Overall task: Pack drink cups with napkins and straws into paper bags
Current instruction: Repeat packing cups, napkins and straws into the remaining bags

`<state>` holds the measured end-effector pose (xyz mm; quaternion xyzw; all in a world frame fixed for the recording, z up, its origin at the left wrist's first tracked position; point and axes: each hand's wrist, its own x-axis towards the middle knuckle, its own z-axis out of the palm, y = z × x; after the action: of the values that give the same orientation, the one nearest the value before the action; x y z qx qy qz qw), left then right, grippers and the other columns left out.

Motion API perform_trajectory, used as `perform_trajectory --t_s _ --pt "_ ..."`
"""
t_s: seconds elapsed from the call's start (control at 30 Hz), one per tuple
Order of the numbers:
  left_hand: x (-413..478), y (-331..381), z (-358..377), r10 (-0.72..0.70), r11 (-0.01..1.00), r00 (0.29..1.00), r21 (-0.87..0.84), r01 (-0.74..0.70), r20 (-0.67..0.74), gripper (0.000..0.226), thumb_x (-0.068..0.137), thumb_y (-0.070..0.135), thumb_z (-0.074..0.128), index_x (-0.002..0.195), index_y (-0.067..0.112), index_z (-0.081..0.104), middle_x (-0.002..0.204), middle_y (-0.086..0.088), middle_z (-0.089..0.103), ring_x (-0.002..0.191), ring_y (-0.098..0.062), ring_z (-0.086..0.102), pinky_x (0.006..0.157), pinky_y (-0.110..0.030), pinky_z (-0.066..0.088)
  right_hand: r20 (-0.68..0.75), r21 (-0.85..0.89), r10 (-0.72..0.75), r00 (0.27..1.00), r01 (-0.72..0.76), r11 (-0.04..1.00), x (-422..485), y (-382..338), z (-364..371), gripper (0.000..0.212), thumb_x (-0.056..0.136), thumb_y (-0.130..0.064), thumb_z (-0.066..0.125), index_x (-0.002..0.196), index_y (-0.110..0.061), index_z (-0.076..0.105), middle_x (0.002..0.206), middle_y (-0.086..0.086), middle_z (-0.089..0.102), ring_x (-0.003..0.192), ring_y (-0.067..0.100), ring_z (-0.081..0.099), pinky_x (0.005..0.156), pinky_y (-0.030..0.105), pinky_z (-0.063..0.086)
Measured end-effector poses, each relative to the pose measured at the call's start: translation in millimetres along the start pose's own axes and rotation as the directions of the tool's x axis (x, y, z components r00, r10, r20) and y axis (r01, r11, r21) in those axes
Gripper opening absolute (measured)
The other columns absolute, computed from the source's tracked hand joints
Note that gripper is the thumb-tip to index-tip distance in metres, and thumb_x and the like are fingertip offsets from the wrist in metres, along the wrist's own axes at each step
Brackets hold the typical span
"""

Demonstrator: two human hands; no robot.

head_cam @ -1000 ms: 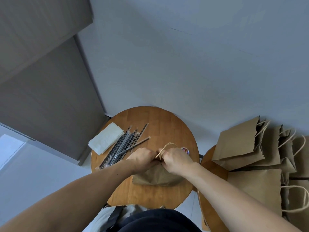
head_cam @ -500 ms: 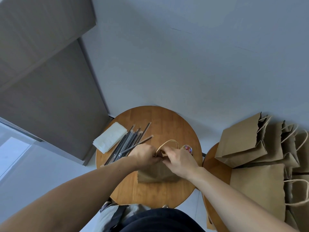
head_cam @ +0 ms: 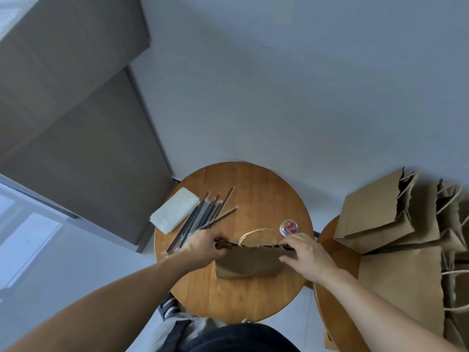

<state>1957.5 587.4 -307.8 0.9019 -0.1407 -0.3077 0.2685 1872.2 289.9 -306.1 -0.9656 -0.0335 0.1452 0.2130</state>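
View from above, looking down at a person's two bare forearms & a small round wooden table (head_cam: 253,194).

A brown paper bag (head_cam: 248,264) sits at the table's middle-near part, w/ its top edge facing away from the person. Its mouth looks pressed nearly flat; what is inside can't be seen. A twine handle (head_cam: 257,233) loops up from the top edge, btwn the two hands.

The left hand (head_cam: 203,246) grips the bag's top left corner, fingers curled round the paper. The right hand (head_cam: 307,257) holds the top right corner, thumb on the near face & fingers reaching over the rim, pinching the paper. The hands are well apart, one at each end of the bag's top.

On the table's far left: a bundle of dark wrapped straws (head_cam: 203,217) lying in a loose fan, one straw angled across the others. Touching their left side is a flat stack of white napkins (head_cam: 175,213), partly over the table edge. Just beyond the right hand stands a small clear round tub of coloured paper clips (head_cam: 288,227).

To the right, a 2nd wooden table (head_cam: 337,262) carries more brown bags (head_cam: 375,214), some standing & leaning, w/ one flat bag (head_cam: 406,283) nearer the person. Bkgd: pale wall, grey cabinet (head_cam: 76,123) at left.
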Motion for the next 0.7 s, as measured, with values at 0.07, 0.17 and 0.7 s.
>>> perform_trajectory --t_s 0.07,0.17,0.7 --pt "-1 -4 3 -0.051 0.996 0.999 -0.075 0.05 -0.017 0.024 0.084 0.035 0.069 0.108 0.033 0.068 0.101 0.015 0.066 0.093 -0.005 0.061 0.076 -0.019 0.05 -0.03 0.141 0.089 0.996 -0.084 0.986 -1 0 4 0.028 0.088 -0.035 0.072 0.115 -0.032 0.065 0.103 -0.022 0.061 0.102 0.005 0.061 0.078 0.005 0.039" --pt "-2 -10 4 -0.09 0.989 0.996 -0.12 0.089 -0.003 0.02 0.089 0.036 0.068 0.108 0.031 0.071 0.096 0.014 0.066 0.086 -0.003 0.061 0.067 -0.017 0.047 -0.049 0.242 0.178 0.983 -0.161 0.957 1 -3 6 0.021 0.086 -0.032 0.074 0.104 -0.037 0.063 0.09 -0.027 0.059 0.089 0.003 0.061 0.068 0.005 0.041" --pt "-60 -18 -121 0.045 0.911 0.958 -0.382 -0.155 -0.283 0.022 0.094 0.04 0.064 0.088 0.021 0.075 0.068 0.007 0.066 0.06 -0.004 0.052 0.062 -0.022 0.044 -0.368 0.597 0.315 0.875 -0.037 0.801 36 -122 -85 0.013 0.082 -0.02 0.08 0.082 -0.023 0.067 0.077 -0.012 0.072 0.075 0.004 0.067 0.066 0.015 0.05"
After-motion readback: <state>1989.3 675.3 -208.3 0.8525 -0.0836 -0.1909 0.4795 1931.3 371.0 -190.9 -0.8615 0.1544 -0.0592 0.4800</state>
